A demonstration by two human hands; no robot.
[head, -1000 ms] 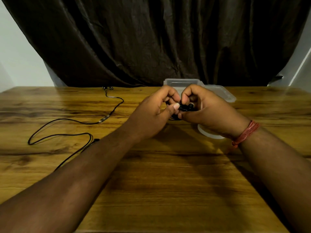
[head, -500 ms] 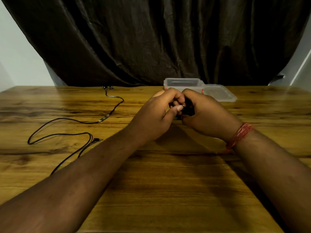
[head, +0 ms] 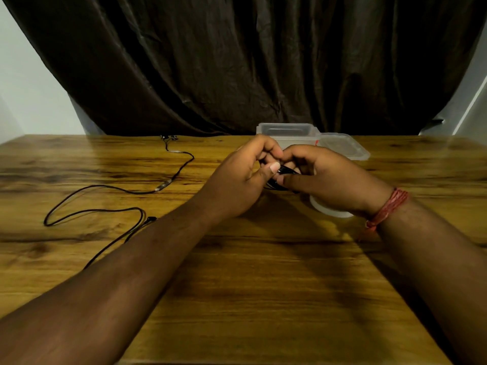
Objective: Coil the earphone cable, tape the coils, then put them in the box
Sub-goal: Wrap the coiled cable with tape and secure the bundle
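Observation:
A small black coil of earphone cable sits between my two hands above the middle of the wooden table. My left hand pinches it with thumb and curled fingers. My right hand grips the same coil from the right. A roll of clear tape lies on the table under my right wrist, mostly hidden. The clear plastic box stands just behind my hands, its lid lying open to the right. A second black earphone cable lies loose on the table at the left.
A dark curtain hangs behind the table's far edge. The loose cable runs from the far edge near the curtain down to beside my left forearm. A red thread band wraps my right wrist.
Both hands shifted slightly while working the coil. The right wrist lifted enough that the tape roll shows again under it. The loose cable has not moved.

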